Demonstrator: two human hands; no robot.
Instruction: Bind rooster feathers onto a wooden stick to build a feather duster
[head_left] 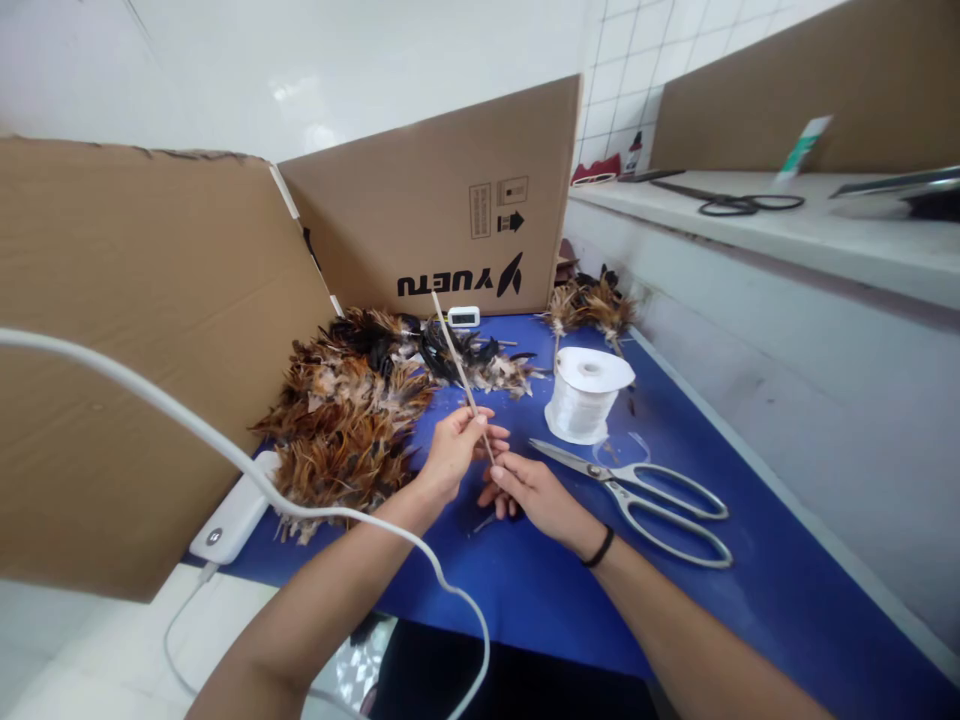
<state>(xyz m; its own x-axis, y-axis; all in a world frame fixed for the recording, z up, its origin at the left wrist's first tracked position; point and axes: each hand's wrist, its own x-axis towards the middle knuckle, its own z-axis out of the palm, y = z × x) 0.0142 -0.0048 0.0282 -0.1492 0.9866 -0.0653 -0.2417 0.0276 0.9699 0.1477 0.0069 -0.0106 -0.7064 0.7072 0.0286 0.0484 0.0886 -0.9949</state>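
Observation:
A thin, pale stick (pixel 455 353) slants up and away from my two hands over the blue table. My left hand (pixel 459 440) is closed on its middle part, thumb on top. Closer to me, my right hand (pixel 529 490) pinches the lower end of the same stick; the tip there is hidden by fingers. Large scissors (pixel 637 495) with grey handles lie to the right of my right hand, blades slightly apart. Behind them a spool of white ribbon (pixel 585 395) stands upright. A big heap of brown feathers (pixel 345 430) lies left of my left hand.
Cardboard panels (pixel 420 200) stand behind and at the left. A white cable (pixel 225 450) crosses the view in front of my left arm. A white power bank (pixel 236 515) lies by the feathers. Feather bundles (pixel 592 305) sit at the back right, below a ledge with black scissors (pixel 739 203).

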